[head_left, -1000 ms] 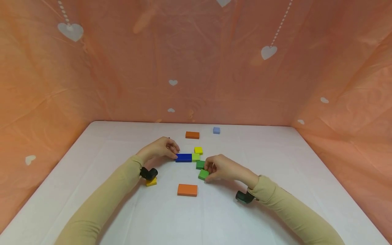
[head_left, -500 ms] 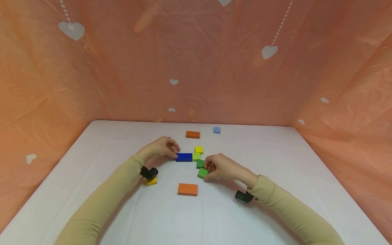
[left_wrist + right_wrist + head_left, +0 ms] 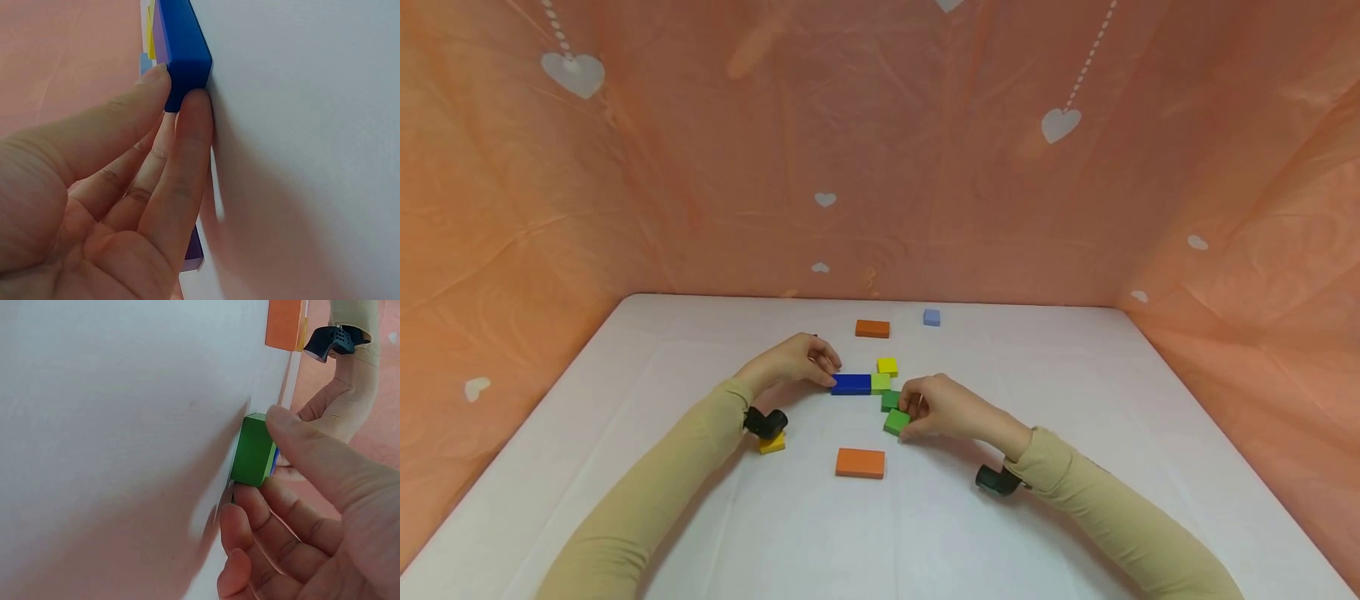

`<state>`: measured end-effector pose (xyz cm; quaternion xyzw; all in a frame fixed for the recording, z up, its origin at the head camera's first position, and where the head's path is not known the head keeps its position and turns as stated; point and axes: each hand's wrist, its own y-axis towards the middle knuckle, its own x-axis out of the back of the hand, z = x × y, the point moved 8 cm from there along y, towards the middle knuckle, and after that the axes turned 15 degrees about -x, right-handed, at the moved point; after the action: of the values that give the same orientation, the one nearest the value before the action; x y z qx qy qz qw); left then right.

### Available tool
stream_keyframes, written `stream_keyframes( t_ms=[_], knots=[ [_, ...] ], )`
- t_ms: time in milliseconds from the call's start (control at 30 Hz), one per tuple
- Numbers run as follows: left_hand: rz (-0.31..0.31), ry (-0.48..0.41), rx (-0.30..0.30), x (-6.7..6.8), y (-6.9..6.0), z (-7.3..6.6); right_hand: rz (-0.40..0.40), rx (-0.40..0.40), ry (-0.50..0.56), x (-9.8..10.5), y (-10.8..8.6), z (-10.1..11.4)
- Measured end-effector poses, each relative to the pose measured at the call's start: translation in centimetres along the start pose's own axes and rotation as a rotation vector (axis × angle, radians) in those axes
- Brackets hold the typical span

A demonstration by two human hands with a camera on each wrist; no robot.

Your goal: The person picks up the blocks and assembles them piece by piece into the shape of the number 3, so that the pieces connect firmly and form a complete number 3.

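My left hand [image 3: 793, 360] holds the left end of a long blue block [image 3: 851, 384] between thumb and finger. In the left wrist view, the thumb is at one edge of the blue block [image 3: 187, 59] and a fingertip at its end. A lime block [image 3: 881, 383] touches its right end. My right hand [image 3: 951, 408] pinches a green block [image 3: 896, 422], turned slightly askew, also seen as the green block [image 3: 254, 452] in the right wrist view. Just behind that lies a darker green block [image 3: 890, 401], close to the right fingers. A yellow block [image 3: 887, 367] sits behind the lime one.
An orange block [image 3: 860, 463] lies nearer, another orange block [image 3: 872, 329] farther back beside a light blue block [image 3: 932, 317]. Below the left wrist is a partly hidden yellow block [image 3: 772, 444]. A purple block [image 3: 195, 250] shows behind the left fingers. Orange cloth surrounds the white table [image 3: 1037, 350].
My right hand has shifted the green block slightly left and away from me, toward the darker green one. The left hand and the blue block stay in place.
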<state>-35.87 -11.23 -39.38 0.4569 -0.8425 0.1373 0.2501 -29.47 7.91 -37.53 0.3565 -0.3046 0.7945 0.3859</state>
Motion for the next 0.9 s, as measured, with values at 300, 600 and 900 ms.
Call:
stream_keyframes(
  t_ms=[300, 600, 900],
  knots=[
    [-0.003, 0.0, 0.002, 0.08, -0.12, -0.13, -0.001, -0.006, 0.0, 0.07, 0.16, -0.1],
    [-0.005, 0.002, 0.016, 0.08, 0.04, -0.17, -0.004, 0.002, 0.005, 0.1, 0.03, 0.01],
    [-0.006, -0.002, 0.014, -0.05, -0.08, -0.09, -0.004, 0.004, 0.009, 0.0, 0.06, -0.17]
  ],
)
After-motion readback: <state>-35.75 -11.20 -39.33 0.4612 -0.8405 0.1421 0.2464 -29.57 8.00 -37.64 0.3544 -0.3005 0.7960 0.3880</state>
